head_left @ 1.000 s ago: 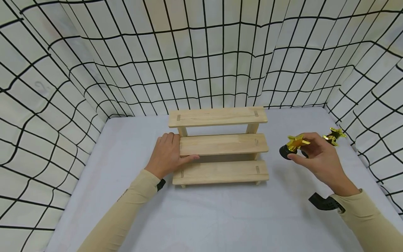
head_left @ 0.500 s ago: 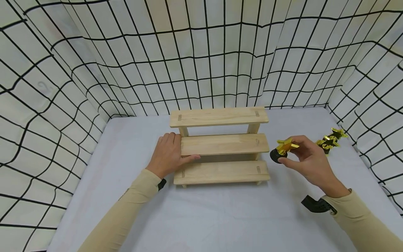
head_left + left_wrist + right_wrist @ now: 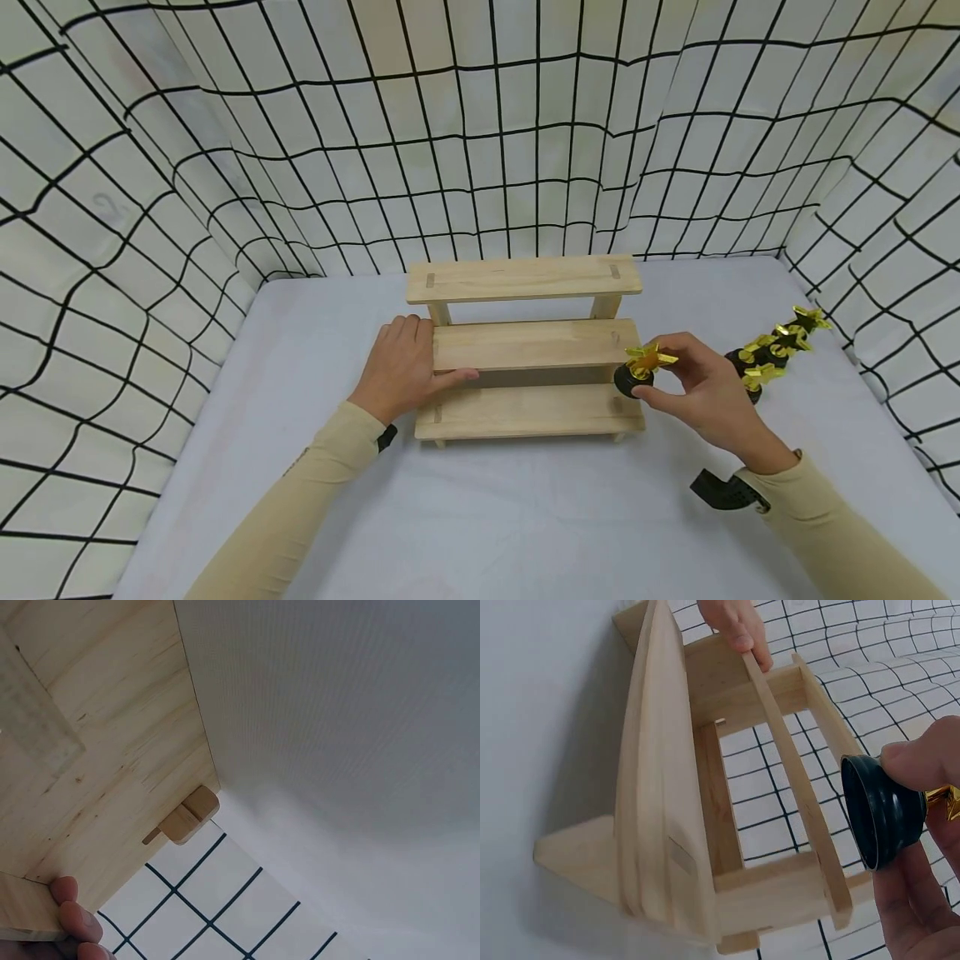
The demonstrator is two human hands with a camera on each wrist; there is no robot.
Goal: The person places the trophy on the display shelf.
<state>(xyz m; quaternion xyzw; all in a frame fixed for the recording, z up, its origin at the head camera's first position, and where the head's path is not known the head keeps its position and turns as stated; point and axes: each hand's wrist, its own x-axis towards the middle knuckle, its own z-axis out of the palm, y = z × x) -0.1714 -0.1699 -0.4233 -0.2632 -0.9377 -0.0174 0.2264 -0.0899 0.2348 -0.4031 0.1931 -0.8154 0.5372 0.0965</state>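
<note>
Where the trophy (image 3: 636, 379) was pinched: base (image 3: 883, 814), right of centre, by right hand (image 3: 693, 379).
Trophy: judged light, stiff; base preferred over slippery star (image 3: 654, 359).
Rack (image 3: 532, 346): clasped centre-left by left hand (image 3: 397, 367).

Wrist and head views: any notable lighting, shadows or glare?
Head view: bright, even light, with glints on the held trophy; left wrist view: dimmer, the cloth shading to gray; right wrist view: soft shadow on cloth beside the wooden shelf, faint highlights on the trophy's dark base.
</note>
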